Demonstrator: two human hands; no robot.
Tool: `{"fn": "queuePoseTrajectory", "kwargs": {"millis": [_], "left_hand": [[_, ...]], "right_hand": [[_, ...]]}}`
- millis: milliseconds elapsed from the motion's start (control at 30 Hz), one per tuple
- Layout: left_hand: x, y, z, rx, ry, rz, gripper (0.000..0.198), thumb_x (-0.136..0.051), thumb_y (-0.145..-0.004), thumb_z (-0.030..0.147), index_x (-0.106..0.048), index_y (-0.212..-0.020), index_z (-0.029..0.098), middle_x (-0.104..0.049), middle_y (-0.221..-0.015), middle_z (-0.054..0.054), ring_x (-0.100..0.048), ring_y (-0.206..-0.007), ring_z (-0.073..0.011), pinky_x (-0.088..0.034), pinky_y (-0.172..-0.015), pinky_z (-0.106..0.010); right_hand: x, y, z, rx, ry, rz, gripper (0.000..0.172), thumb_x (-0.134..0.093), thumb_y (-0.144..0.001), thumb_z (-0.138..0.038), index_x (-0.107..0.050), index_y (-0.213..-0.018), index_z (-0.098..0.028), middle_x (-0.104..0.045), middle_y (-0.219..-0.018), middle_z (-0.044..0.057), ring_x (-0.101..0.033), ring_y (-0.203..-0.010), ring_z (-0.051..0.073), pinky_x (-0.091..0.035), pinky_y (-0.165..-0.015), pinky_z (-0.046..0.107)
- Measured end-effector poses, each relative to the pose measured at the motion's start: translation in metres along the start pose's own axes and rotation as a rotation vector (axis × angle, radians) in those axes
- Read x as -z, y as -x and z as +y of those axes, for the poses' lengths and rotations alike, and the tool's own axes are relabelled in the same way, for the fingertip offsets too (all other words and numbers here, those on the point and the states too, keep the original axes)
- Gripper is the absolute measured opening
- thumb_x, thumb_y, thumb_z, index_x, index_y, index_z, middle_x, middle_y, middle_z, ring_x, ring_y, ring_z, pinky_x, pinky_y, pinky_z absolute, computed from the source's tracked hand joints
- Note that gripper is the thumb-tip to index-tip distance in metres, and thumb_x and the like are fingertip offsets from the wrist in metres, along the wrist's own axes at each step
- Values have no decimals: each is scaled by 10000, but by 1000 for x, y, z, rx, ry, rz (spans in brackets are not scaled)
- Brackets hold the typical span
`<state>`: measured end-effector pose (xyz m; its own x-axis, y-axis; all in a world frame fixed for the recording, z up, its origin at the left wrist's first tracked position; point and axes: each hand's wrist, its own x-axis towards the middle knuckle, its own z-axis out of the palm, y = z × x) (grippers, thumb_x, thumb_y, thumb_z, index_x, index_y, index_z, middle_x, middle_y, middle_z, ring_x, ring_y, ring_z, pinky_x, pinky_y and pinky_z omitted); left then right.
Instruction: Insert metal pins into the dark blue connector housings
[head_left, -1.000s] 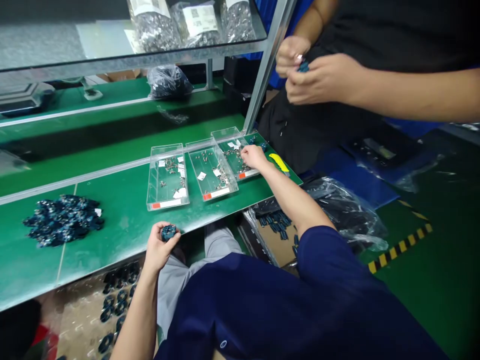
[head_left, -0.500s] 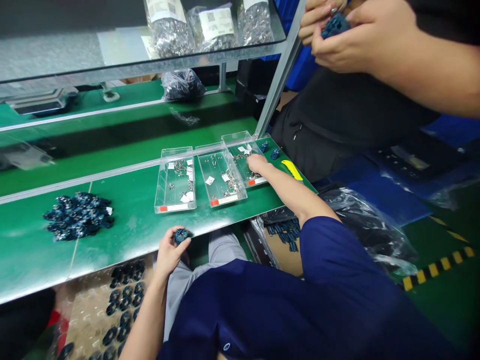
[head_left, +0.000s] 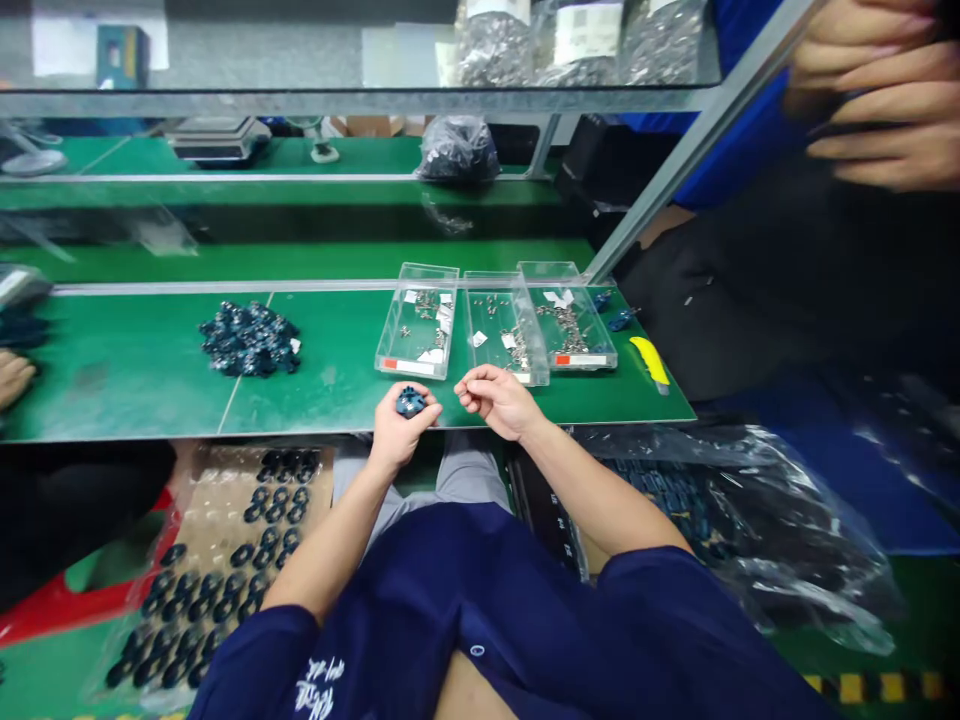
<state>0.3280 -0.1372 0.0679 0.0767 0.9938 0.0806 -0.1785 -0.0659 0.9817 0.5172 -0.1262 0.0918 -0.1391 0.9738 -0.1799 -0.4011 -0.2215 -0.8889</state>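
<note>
My left hand (head_left: pixel 397 428) holds a small dark blue part (head_left: pixel 410 402) at the front edge of the green workbench (head_left: pixel 150 380). Close beside it, my right hand (head_left: pixel 499 400) is curled with the thumb against the fingers, and anything small inside is hidden. Behind my hands stand several clear plastic trays, the nearest being the middle tray (head_left: pixel 504 325), with small metal pieces and white paper slips in them. My right hand is just in front of that tray, not touching it.
A heap of dark blue parts (head_left: pixel 250 338) lies left of the trays, and a yellow utility knife (head_left: pixel 649 360) lies to their right. A co-worker's hands (head_left: pixel 870 100) show at upper right, another person's hand (head_left: pixel 11 378) at far left. Below the bench are a tray of dark parts (head_left: pixel 225 540) and a plastic bag (head_left: pixel 757 520).
My right hand has moved from the right-hand tray back to the bench's front edge, next to my left hand. The view has turned to face the bench more squarely.
</note>
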Motion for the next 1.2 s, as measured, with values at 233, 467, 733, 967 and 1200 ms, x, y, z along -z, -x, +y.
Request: {"fn": "queuePoseTrajectory", "kwargs": {"millis": [233,467,733,967,1200], "left_hand": [[15,13,11,-23,104,111,345,-831,-684,315,-589,-885,171,-662,-783,-5,-631,-652,-126,-531,-674,-282],[34,13,14,207,369,-40,366,-825,-663,235,-543,-886,169,-582,-677,36,-556,-576,-89,-443,-564,-228],[50,16,26,327,480,-222,499,-790,-680,239,-420,-1014,229,-580,-773,47,-526,-543,-64,-293,-454,-155],[57,14,24,249,317,-191,363,-750,-742,323,-557,-1004,161,-621,-891,-38,-640,-792,-166,-490,-548,-227],[56,15,19,188,258,-200,352,-610,-814,292,-599,-1137,151,-637,-855,-39,-603,-736,-147,-489,-597,-248]], "right_hand": [[-56,5,37,28,-22,-27,247,-835,-669,-327,-666,-758,-171,-653,-634,-5,-584,-570,100,-482,-526,211],[-53,6,37,287,392,-206,202,-773,-771,-353,-740,-907,-207,-681,-868,29,-616,-658,128,-530,-611,280],[-59,2,10,421,636,-379,147,-608,-934,-307,-694,-905,-193,-653,-836,30,-614,-652,130,-510,-607,279],[-71,-12,-8,623,809,-524,151,-585,-952,-300,-692,-904,-204,-649,-916,57,-621,-866,177,-527,-820,353],[-70,-17,0,653,842,-491,161,-610,-941,-317,-718,-901,-204,-630,-880,53,-597,-841,175,-513,-778,339]]}}
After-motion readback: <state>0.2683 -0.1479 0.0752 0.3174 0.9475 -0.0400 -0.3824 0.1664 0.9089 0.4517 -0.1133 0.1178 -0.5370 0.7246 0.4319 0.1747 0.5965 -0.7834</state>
